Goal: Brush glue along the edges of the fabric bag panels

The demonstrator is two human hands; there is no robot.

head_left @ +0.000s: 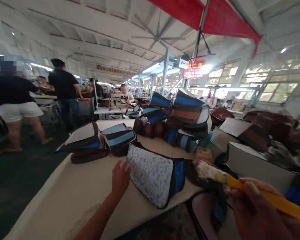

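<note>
My right hand (257, 206) grips the yellow handle of a brush (230, 180), its pale, caked bristles pointing left. Just left of the bristles, a fabric bag piece (151, 176) stands on the table with its light, blue-patterned side towards me and a blue and black striped end at the right. My left hand (121, 178) is at the left edge of this piece, fingers bent towards it; whether they pinch the edge is hard to see. Beneath the brush lies a dark piece with a pale inside (205, 206), partly hidden by my right hand.
Striped bag pieces (118, 136) lie at the table's left edge, and a tall pile (187, 110) rises at the back. Grey-white panels (255, 163) crowd the right side. The pale tabletop (90, 190) shows at the front left. Several people stand or sit beyond.
</note>
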